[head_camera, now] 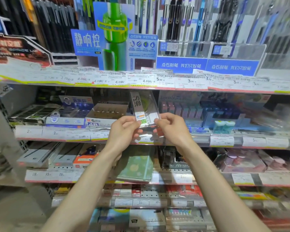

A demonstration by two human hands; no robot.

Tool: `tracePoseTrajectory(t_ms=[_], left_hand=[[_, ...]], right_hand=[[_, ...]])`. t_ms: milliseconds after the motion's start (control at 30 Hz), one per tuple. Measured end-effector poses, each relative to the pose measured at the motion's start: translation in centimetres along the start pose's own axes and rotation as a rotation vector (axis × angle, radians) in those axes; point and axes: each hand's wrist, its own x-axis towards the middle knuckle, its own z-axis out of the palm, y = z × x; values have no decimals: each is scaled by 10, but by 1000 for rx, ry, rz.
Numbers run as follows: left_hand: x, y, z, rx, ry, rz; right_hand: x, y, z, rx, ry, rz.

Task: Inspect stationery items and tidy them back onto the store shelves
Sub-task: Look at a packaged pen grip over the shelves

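Before stocked shelves (157,88), both hands' fingers (132,124) pinch an upright clear packet (143,108), long axis vertical.

shelf bay (157,92): packed | eraser box (105,114) left | pink boxes (181,109) right

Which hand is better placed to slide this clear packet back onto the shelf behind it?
Probably the right hand: it pinches the clear packet on the side nearer the open gap; the left hand can let go.

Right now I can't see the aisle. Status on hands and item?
Left hand and right hand both pinch the clear packet at its lower corners. Packet upright before the eraser shelf. Nothing in the way.
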Motion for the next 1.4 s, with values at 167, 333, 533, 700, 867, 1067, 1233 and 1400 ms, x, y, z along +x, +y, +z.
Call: tracePoseTrajectory(t_ms=[167,333,533,700,867,1067,1233,1400], left_hand=[[-15,-10,-3,-9,-119,39],[-32,-42,-5,-6,-250,35],[-69,-96,6,-24,-392,-24],[-106,-141,27,1,-448,-167],[-149,-186,53,100,-466,-255],[-193,-254,68,113,-414,-406],[-203,-296,55,163,-370,-492],[-171,-327,47,240,-257,-485]], right_hand=[[-17,16,-8,-19,11,-12],[-50,43,-16,44,65,61],[-108,89,-27,105,138,158],[-152,140,-48,104,165,264],[-187,191,-74,163,133,399],[-218,261,-90,113,26,551],[-221,304,-70,105,-17,649],[-189,336,-35,141,21,690]])
